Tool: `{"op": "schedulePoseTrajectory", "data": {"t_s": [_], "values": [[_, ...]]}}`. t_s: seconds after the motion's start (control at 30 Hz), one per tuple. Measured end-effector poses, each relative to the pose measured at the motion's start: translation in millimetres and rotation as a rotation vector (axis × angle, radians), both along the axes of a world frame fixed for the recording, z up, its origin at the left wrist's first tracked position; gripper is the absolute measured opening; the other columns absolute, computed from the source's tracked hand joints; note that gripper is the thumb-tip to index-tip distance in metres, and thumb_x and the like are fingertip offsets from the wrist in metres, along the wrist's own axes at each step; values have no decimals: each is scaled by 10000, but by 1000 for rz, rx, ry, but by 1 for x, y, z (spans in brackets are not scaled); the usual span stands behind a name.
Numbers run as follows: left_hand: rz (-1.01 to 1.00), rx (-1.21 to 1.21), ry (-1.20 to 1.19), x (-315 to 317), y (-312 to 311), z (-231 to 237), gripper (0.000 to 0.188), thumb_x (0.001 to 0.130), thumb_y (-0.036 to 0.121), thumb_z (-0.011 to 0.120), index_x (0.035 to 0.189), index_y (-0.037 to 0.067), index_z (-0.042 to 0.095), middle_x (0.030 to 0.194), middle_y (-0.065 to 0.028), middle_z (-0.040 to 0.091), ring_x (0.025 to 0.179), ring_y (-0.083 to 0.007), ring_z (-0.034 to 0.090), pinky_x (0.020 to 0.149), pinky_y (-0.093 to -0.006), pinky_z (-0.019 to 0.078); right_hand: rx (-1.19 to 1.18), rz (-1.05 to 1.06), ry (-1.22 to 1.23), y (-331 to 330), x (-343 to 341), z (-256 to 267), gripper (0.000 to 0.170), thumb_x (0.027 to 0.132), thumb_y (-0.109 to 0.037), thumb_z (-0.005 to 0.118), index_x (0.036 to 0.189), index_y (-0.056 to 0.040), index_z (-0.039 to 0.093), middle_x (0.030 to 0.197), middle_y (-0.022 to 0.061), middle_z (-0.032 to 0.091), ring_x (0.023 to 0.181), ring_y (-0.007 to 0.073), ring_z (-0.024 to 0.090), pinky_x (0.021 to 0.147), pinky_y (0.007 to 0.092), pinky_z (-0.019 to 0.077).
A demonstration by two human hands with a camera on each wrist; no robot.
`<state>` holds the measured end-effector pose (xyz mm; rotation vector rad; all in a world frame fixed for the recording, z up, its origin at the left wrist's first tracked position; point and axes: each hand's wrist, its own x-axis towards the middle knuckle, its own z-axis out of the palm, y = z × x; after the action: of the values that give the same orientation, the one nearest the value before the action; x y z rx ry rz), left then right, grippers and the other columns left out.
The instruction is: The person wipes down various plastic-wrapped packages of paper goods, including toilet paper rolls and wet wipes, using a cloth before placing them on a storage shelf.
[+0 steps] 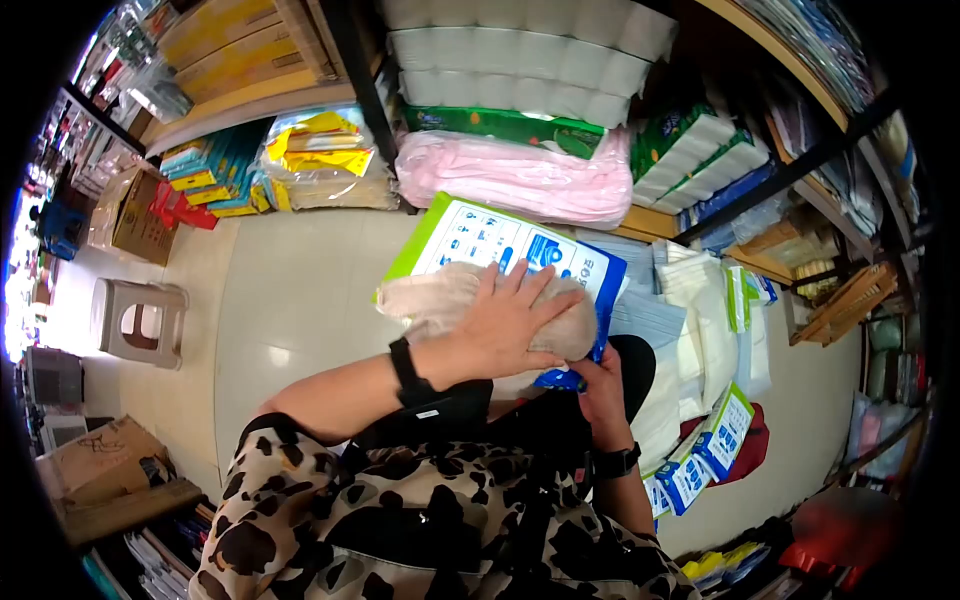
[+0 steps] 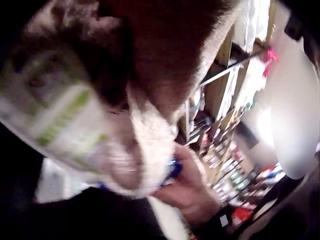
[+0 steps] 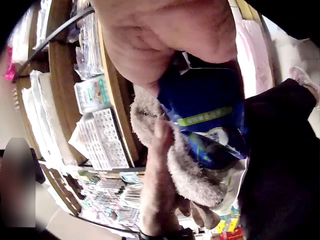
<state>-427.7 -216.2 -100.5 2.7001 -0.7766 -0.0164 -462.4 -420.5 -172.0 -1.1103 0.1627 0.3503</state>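
In the head view a flat plastic package [image 1: 470, 230], white with green and blue ends and printed icons, lies tilted over the person's lap. On top of it rests a fluffy beige plush item [image 1: 440, 295], whose exact kind I cannot tell. My left hand [image 1: 510, 320] presses on the plush with fingers spread. At the near right corner my right hand [image 1: 603, 395] pinches the package's blue end. The right wrist view shows that blue end [image 3: 207, 112] close below the right hand, with the fluffy plush [image 3: 192, 175] beside it and the left hand behind.
To the right on the floor are folded white pads [image 1: 695, 330], light-blue sheets [image 1: 645, 310] and several blue-and-white packs [image 1: 685, 480]. Shelves ahead hold tissue bundles [image 1: 520, 60] and a pink bundle [image 1: 515, 175]. A beige stool [image 1: 140, 320] stands left, near cardboard boxes [image 1: 130, 215].
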Motion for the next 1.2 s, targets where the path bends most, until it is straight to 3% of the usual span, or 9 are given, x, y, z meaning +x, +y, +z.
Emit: {"op": "schedulePoseTrajectory", "data": {"t_s": [0.1,0.23,0.3,0.4,0.53,0.83,0.97,1.07,1.2], "values": [[-65,39,-78,5,10,-22,723,792,533,603,1411,228,386,1463,-160,333,1321,-390,349,1082,-606,191,-64,9,30,5,-8,-9,383,807,23,596,1189,-1,573,1114,74,641,981,157,616,875,291,477],[199,35,-89,49,36,-34,697,824,440,579,1403,107,379,1446,-154,367,1321,-364,358,1086,-597,194,-211,128,38,0,0,10,363,859,-31,618,1213,10,551,1124,70,639,1004,139,599,897,279,463],[420,-99,26,75,62,-33,663,870,415,568,1388,48,378,1377,-164,449,1252,-309,450,1065,-494,304,-221,133,35,-1,-1,14,363,860,-35,623,1212,12,552,1127,72,639,998,138,598,896,279,464],[339,-731,483,93,100,-57,630,895,420,556,1369,34,404,1286,-170,534,1177,-293,516,1012,-363,377,-234,142,25,0,-1,16,359,866,-57,630,1207,23,551,1118,65,637,974,127,590,884,269,465],[523,-940,742,78,117,-62,555,928,352,554,1360,32,416,1234,-119,560,1110,-181,528,940,-287,422,-207,182,4,-1,1,9,385,868,-83,644,1220,28,538,1128,71,629,980,128,581,896,271,459],[800,-910,638,42,194,-99,543,925,401,552,1242,-38,513,1123,-130,619,1018,-171,583,893,-298,457,-414,198,-21,-8,0,5,706,796,-120,725,1369,14,335,1263,136,529,1117,197,522,955,332,434],[926,-1062,494,29,169,-9,551,927,445,529,1135,-62,583,963,-114,673,895,-190,630,847,-296,480,-362,186,-28,-9,-1,10,794,794,-147,721,1413,8,249,1303,165,481,1163,225,487,987,349,407],[754,-1158,769,25,151,30,611,938,483,484,1180,-73,550,1067,-144,642,979,-205,609,887,-295,458,-364,236,-36,-4,5,12,795,806,-161,705,1424,13,235,1319,172,466,1180,234,475,1004,351,391],[559,-728,512,15,99,0,655,963,507,410,1279,-64,472,1260,-166,537,1147,-212,516,974,-293,396,-469,228,-112,19,22,23,807,812,-173,702,1429,30,222,1354,185,433,1216,256,445,1023,372,370]]}}
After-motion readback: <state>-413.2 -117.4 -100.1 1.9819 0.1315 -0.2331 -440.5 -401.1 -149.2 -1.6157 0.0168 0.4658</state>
